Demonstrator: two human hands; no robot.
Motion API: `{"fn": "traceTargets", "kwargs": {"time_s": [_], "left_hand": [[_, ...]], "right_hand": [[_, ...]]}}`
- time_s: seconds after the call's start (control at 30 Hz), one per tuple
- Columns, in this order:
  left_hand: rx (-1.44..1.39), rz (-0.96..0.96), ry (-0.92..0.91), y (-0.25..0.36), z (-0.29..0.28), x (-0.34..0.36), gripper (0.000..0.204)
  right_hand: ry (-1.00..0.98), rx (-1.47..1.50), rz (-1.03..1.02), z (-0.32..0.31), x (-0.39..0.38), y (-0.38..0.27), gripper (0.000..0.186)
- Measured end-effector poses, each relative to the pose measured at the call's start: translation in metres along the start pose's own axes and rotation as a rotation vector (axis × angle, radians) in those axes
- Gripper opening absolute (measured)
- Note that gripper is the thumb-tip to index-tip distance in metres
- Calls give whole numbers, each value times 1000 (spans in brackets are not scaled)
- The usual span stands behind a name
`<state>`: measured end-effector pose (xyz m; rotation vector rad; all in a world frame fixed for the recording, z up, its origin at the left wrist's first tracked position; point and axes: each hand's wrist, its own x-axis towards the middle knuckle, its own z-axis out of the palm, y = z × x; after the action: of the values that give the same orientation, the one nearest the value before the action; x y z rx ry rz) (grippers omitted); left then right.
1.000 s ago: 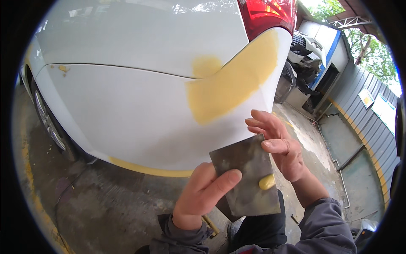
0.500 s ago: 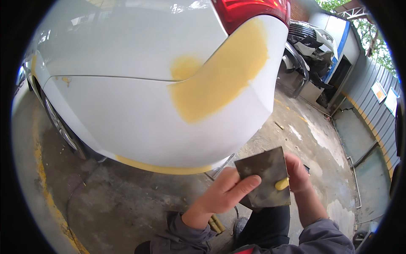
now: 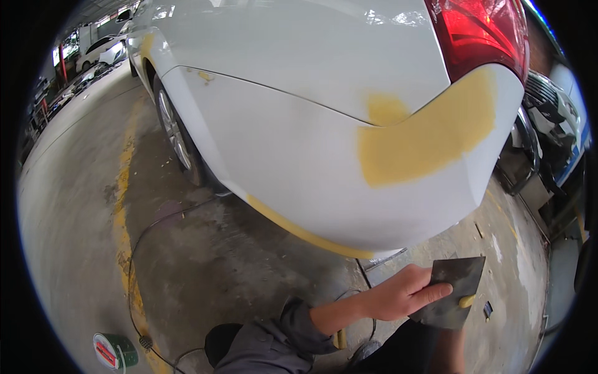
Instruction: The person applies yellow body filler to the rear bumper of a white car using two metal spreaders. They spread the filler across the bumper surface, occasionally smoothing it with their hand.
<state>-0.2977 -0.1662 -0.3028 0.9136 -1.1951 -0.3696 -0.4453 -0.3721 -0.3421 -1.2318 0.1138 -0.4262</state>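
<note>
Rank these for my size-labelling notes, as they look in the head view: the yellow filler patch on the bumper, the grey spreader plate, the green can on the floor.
1. yellow filler patch
2. grey spreader plate, held in the left hand; nearer the camera, so it looks bigger than it is
3. green can

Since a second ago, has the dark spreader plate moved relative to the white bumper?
Yes. The dark spreader plate has dropped down and to the right, away from the yellow filler patch on the white bumper, held by the left hand.

Stained concrete floor (image 3: pixel 81 206), yellow line (image 3: pixel 124 187), daylight.
</note>
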Motion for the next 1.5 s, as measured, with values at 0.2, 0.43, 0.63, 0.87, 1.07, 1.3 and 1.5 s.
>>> {"fn": "traceTargets", "kwargs": {"time_s": [0.2,0.43,0.63,0.87,1.07,1.3,1.5], "left_hand": [[32,-187,262,14,-8,-4,18],[335,161,553,49,-11,3,32],[26,228,412,29,-2,14,42],[95,87,133,36,20,20,27],[213,15,-134,43,17,23,27],[259,-423,-272,27,15,33,43],[-1468,-964,-278,-6,68,38,56]], "right_hand": [[323,95,-44,38,13,-38,41],[372,251,-77,107,-21,-120,31],[527,291,-119,164,-50,-124,25],[749,230,-120,168,-73,-96,25],[736,177,-143,170,-69,-99,26],[769,-10,-496,113,-58,-145,26],[623,397,-234,38,-27,-113,25]]}}
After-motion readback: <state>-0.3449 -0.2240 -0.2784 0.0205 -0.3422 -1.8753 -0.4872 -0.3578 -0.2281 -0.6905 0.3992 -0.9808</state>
